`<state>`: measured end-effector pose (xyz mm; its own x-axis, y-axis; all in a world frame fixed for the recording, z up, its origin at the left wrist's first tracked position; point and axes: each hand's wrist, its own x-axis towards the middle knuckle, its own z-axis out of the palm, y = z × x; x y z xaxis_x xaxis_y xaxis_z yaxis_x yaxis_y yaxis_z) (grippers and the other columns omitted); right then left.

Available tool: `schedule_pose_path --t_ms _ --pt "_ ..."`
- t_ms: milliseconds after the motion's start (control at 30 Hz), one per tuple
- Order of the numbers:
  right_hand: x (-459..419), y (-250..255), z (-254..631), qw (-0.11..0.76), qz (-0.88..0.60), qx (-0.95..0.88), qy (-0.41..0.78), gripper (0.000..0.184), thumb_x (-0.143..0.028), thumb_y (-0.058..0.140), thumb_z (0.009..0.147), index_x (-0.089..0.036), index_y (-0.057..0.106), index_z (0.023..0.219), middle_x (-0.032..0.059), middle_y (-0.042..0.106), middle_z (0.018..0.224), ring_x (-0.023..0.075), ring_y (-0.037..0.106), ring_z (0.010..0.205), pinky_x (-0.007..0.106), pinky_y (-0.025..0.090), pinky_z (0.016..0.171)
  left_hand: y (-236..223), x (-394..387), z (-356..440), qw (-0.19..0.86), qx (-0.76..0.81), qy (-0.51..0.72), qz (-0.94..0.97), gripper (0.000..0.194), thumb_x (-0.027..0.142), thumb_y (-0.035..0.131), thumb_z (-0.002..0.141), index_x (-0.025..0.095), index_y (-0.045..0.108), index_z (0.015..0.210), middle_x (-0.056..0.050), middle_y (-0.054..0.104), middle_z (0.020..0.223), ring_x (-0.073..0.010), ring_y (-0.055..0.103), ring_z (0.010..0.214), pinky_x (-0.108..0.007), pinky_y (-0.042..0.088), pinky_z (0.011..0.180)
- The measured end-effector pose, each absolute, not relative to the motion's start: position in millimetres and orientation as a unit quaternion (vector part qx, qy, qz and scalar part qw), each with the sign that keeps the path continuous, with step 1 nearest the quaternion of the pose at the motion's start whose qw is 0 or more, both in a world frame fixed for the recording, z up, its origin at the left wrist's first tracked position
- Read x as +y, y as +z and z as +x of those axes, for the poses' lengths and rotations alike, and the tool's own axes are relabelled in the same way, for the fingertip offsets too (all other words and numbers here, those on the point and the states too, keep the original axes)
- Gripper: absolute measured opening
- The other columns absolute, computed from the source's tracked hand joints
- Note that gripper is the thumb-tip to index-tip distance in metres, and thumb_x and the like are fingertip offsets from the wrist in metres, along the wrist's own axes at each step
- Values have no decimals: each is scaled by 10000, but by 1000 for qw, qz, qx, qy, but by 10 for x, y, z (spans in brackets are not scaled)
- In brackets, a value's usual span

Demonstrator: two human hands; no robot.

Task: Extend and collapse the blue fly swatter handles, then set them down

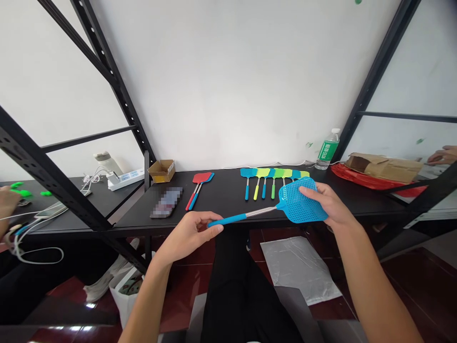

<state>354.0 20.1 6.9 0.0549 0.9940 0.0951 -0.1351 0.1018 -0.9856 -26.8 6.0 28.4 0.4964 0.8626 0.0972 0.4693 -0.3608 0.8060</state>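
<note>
Close view from a head-worn camera: blue fly swatter [300, 202] held across the body, above and just beyond the knees, its perforated head at the right hand [330, 205] and its blue grip [226, 219] at the left hand [189, 237]. Left hand closed around the grip end, thumb and fingers pinching it. Right hand with fingers lying slightly spread over the edge of the mesh head, thumb out of sight. Steel shaft spanning the gap between both hands. Directly beyond the right hand, on a black counter [228, 200], a row of fly swatters [273, 178] with blue and green heads and handles, lying side by side. Beyond the left hand, a red fly swatter [202, 180] crossed by a blue handle, beside a pixelated flat rectangular object [166, 202] and a small open cardboard box [161, 170]. Far right of the right hand, a green-labelled water bottle [328, 148] and a cardboard package [383, 167] on red plastic [360, 176]. At the frame edges, well apart from both hands, another person's hand [9, 202] and a further hand [442, 155].
</note>
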Motion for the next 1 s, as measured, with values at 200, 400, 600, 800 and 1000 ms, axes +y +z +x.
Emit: schedule_pose_path --t_ms 200,400,600,800,1000 --pt "340 32 3556 609 -452 -431 489 378 -421 859 764 -196 788 1059 87 800 951 258 765 795 334 616 677 182 138 -280 321 464 247 788 401 535 570 943 180 757 934 5 558 667 -151 516 618 -259 398 575" --pt "469 -84 3411 620 -431 -420 503 559 -342 734 878 -233 625 1415 92 754 1180 205 761 794 244 544 504 110 209 -225 196 565 245 763 413 534 513 950 213 745 833 11 596 602 -175 541 591 -282 372 592" --pt "423 -122 3173 538 -409 -463 574 787 -386 704 939 -323 323 1625 124 636 1446 197 763 872 245 587 619 40 253 -184 145 604 293 727 502 543 477 969 218 683 647 4 662 586 -175 541 547 -290 337 582" --pt "424 -163 3140 513 -418 -491 567 758 -425 703 936 -344 369 1612 115 624 1462 209 764 901 243 591 632 15 250 -142 142 610 369 687 497 573 483 967 213 775 787 -21 758 703 -196 598 577 -306 361 597" --pt "424 -162 3136 501 -429 -503 558 664 -441 702 934 -318 482 1548 115 627 1458 208 761 904 250 592 649 -71 317 -123 101 644 398 645 485 567 471 982 226 791 852 -29 798 807 -217 663 681 -313 380 656"
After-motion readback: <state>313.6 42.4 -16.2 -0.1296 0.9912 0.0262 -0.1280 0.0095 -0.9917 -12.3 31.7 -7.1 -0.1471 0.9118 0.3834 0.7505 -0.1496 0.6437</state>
